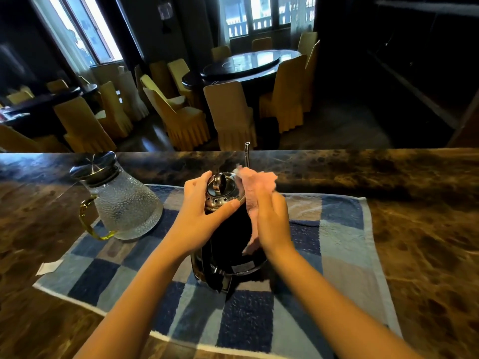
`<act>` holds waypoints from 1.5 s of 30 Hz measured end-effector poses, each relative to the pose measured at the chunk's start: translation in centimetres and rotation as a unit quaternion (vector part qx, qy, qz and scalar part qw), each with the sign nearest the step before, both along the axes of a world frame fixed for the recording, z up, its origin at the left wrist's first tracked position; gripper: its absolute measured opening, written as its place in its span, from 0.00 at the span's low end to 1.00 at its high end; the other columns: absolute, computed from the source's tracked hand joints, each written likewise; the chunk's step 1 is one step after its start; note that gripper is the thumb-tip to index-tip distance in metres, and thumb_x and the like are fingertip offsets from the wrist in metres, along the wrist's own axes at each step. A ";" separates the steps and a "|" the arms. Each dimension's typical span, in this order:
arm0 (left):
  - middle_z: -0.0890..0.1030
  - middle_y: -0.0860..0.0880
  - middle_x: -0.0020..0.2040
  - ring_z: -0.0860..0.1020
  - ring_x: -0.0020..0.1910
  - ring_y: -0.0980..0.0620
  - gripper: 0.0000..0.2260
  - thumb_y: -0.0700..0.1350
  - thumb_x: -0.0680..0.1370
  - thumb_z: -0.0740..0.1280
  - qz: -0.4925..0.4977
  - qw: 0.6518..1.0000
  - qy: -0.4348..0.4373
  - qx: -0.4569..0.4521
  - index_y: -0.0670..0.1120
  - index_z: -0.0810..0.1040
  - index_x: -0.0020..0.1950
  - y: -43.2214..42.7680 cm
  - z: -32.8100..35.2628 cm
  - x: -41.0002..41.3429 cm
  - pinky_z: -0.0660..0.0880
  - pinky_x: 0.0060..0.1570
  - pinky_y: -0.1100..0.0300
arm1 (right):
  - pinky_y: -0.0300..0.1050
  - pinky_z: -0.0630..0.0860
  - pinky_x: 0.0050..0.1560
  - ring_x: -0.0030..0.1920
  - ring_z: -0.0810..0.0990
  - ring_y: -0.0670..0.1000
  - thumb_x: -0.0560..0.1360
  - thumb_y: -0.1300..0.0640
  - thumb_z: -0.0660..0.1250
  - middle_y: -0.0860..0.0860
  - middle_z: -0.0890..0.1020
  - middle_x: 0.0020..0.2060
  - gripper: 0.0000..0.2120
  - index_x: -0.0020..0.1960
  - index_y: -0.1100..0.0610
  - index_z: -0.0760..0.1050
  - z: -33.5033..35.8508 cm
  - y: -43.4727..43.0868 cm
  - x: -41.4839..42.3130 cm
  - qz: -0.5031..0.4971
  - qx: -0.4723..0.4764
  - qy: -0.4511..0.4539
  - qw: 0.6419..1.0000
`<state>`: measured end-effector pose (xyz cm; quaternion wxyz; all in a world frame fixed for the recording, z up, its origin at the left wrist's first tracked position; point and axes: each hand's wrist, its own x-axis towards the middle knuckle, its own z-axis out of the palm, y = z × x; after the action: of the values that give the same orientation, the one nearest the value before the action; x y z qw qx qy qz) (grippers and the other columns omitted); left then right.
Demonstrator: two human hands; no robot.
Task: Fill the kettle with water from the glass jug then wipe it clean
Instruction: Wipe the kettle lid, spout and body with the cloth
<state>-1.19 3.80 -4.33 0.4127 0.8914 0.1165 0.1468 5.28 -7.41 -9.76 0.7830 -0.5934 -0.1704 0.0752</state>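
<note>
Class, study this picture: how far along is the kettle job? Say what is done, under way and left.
Done, it seems: the jug stands lidded on the towel, and the kettle has its lid on; its water is hidden. Under way: the left hand grips the kettle's top while the right hand holds a cloth to its side. Left: wiping the rest.

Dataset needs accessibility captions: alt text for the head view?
A person's left hand grips the top of a black kettle while the right hand holds a pink cloth against its side. The kettle stands on a blue checked towel on a marbled counter, a lidded glass jug to its left.
</note>
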 end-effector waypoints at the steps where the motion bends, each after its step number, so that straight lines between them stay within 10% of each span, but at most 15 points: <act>1: 0.63 0.50 0.65 0.66 0.62 0.57 0.39 0.57 0.69 0.68 0.000 1.000 -0.001 -0.002 0.48 0.56 0.75 0.0 0.0 0.0 0.65 0.53 0.74 | 0.49 0.79 0.50 0.46 0.83 0.46 0.77 0.41 0.58 0.51 0.84 0.41 0.20 0.46 0.55 0.80 -0.1 0.2 1.4 -0.010 -0.019 0.002 1.000; 5: 0.62 0.50 0.65 0.66 0.62 0.58 0.36 0.52 0.72 0.70 0.004 1.000 -0.004 0.010 0.47 0.56 0.75 0.1 -0.1 -0.1 0.64 0.50 0.80 | 0.42 0.78 0.40 0.41 0.81 0.43 0.75 0.35 0.51 0.44 0.83 0.40 0.23 0.51 0.47 0.79 -3.4 0.3 2.7 0.006 -0.115 0.011 0.993; 11: 0.63 0.50 0.62 0.67 0.55 0.68 0.31 0.47 0.75 0.68 0.000 1.000 -0.019 0.013 0.47 0.58 0.73 0.0 -0.2 0.0 0.59 0.48 0.86 | 0.45 0.69 0.65 0.63 0.74 0.44 0.80 0.55 0.52 0.45 0.72 0.70 0.21 0.70 0.40 0.66 -2.0 0.6 -1.5 -0.010 0.005 -0.131 0.991; 15: 0.66 0.48 0.62 0.62 0.49 0.84 0.22 0.45 0.77 0.64 -0.017 0.999 -0.034 -0.001 0.49 0.62 0.70 0.0 -0.1 0.1 0.57 0.48 0.87 | 0.47 0.75 0.60 0.59 0.79 0.50 0.78 0.50 0.55 0.56 0.80 0.59 0.15 0.59 0.47 0.77 0.6 1.7 1.5 -0.004 -0.007 -0.191 0.982; 18: 0.63 0.52 0.61 0.64 0.51 0.80 0.21 0.45 0.76 0.65 -0.021 0.999 -0.023 -0.018 0.57 0.59 0.64 -0.2 0.1 0.0 0.58 0.46 0.87 | 0.53 0.77 0.50 0.44 0.80 0.57 0.73 0.43 0.56 0.73 0.80 0.45 0.32 0.46 0.74 0.78 1.3 2.4 4.4 0.017 0.041 -0.086 0.995; 23: 0.63 0.52 0.62 0.66 0.50 0.80 0.24 0.47 0.75 0.67 -0.012 0.998 -0.039 -0.045 0.55 0.61 0.67 -0.1 -0.3 0.0 0.62 0.47 0.85 | 0.39 0.73 0.62 0.64 0.76 0.42 0.77 0.50 0.57 0.44 0.77 0.63 0.18 0.63 0.53 0.76 -1.0 0.9 -0.9 -0.059 0.018 -0.186 0.981; 27: 0.62 0.51 0.64 0.67 0.57 0.67 0.30 0.47 0.76 0.66 -0.009 0.999 -0.036 -0.032 0.47 0.57 0.74 0.1 -0.2 0.1 0.59 0.48 0.86 | 0.51 0.75 0.62 0.63 0.77 0.51 0.79 0.46 0.56 0.51 0.79 0.63 0.14 0.59 0.36 0.76 -1.1 1.2 -0.6 -0.071 0.025 -0.204 0.976; 34: 0.60 0.51 0.65 0.65 0.63 0.57 0.30 0.47 0.76 0.66 0.008 0.999 -0.038 -0.036 0.46 0.55 0.75 -0.4 -0.1 0.0 0.62 0.51 0.79 | 0.61 0.78 0.45 0.43 0.82 0.60 0.78 0.48 0.54 0.63 0.82 0.39 0.22 0.47 0.64 0.80 -2.1 1.4 2.8 -0.085 -0.095 -0.028 0.991; 36: 0.60 0.51 0.67 0.65 0.63 0.57 0.30 0.48 0.77 0.65 0.008 0.999 -0.039 -0.031 0.46 0.55 0.75 -0.4 -0.2 0.0 0.61 0.54 0.75 | 0.51 0.80 0.40 0.40 0.82 0.47 0.74 0.40 0.49 0.56 0.82 0.43 0.29 0.60 0.57 0.77 -4.1 0.6 -0.4 -0.108 -0.106 -0.045 0.987; 39: 0.60 0.50 0.69 0.63 0.64 0.58 0.28 0.48 0.78 0.62 0.011 0.999 -0.048 -0.021 0.46 0.55 0.75 -0.4 -0.4 0.1 0.58 0.60 0.69 | 0.41 0.67 0.68 0.68 0.68 0.37 0.76 0.42 0.48 0.36 0.68 0.69 0.23 0.71 0.36 0.60 -4.7 0.8 -4.0 -0.121 -0.091 -0.112 0.982; 45: 0.59 0.50 0.71 0.61 0.65 0.59 0.26 0.47 0.79 0.60 0.003 0.998 -0.059 -0.015 0.46 0.54 0.75 0.0 -0.6 0.2 0.57 0.61 0.66 | 0.38 0.74 0.61 0.61 0.78 0.42 0.72 0.41 0.57 0.40 0.80 0.58 0.21 0.61 0.47 0.76 1.2 2.1 0.2 -0.047 -0.042 -0.092 0.994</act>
<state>-1.02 3.76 -4.96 0.4318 0.8746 0.0963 0.1986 5.45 -5.32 -8.53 0.7414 -0.6372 -0.2103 -0.0097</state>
